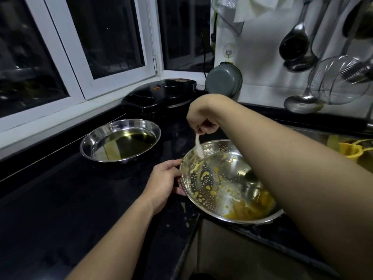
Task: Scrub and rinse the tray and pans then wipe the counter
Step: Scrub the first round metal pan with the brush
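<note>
Left hand [164,179] grips the near steel pan's [224,184] rim; right hand [201,120] pinches a white strip [198,147] (material unclear) above it.

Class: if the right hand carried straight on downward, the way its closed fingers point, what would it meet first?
Probably the greasy steel pan near its far rim, directly below the right hand; depth is uncertain.
</note>
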Demonstrator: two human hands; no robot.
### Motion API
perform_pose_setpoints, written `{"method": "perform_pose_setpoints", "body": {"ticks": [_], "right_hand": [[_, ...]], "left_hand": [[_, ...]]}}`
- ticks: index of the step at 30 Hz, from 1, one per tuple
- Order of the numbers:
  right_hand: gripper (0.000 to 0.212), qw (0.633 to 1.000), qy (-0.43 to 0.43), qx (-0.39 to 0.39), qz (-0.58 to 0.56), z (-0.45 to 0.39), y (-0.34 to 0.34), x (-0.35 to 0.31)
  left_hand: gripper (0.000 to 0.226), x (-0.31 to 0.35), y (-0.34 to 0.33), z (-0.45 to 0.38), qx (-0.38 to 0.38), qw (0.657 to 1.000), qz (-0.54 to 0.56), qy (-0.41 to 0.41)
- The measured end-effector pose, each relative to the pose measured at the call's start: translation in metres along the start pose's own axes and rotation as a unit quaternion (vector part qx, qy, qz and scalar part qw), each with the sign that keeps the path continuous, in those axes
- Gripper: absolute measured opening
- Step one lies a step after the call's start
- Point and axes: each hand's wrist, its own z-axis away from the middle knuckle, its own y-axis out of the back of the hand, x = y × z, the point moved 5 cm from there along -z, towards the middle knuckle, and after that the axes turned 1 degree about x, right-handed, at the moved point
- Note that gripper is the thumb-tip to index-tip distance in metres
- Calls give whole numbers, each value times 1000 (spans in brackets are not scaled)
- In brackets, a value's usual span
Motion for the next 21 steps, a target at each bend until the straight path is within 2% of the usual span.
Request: {"method": "perform_pose_setpoints", "body": {"ticks": [2, 3, 5, 7, 8, 9, 11, 12, 13, 16, 17, 19, 21], "right_hand": [[21, 999, -11, 30, 7, -1, 5, -4], [21, 999, 12, 39, 7, -1, 5, -11], [15, 997, 54, 20, 44, 1, -6, -32], [9, 997, 49, -15, 64, 3, -20, -41], [10, 997, 54, -9, 57, 5, -21, -41], [17, 996, 71, 20, 47, 7, -16, -41], [30, 980, 131, 150, 25, 20, 3, -34], [31, 971, 145, 191, 14, 22, 9, -30], [30, 972, 143, 188, 13, 24, 9, -29], [21, 994, 97, 56, 7, 18, -6, -30], [18, 994, 97, 36, -14, 18, -5, -29], [20, 995, 87, 34, -39, 20, 1, -21], [17, 996, 33, 46, -67, 7, 6, 7]], "left_hand": [[33, 3, -1, 3, -11, 1000, 5, -4], [33, 3, -2, 3, -15, 1000, 6, -6], [34, 2, -1, 3, -17, 1000, 5, -8], [35, 2, 0, 3, -17, 1000, -1, -11], [35, 1, 0, 3, -17, 1000, -4, -11], [34, 2, -1, 3, -17, 1000, -6, -13], [34, 3, -2, 5, -21, 1000, -5, -16], [33, 4, -2, 6, -23, 1000, -2, -18], [33, 4, -2, 6, -23, 1000, 0, -18], [34, 3, -1, 6, -21, 1000, -1, -18], [35, 3, -1, 6, -22, 1000, -6, -19], [35, 4, 1, 5, -16, 999, -17, -24], [35, 2, 0, 5, -12, 999, -20, -23]]}}
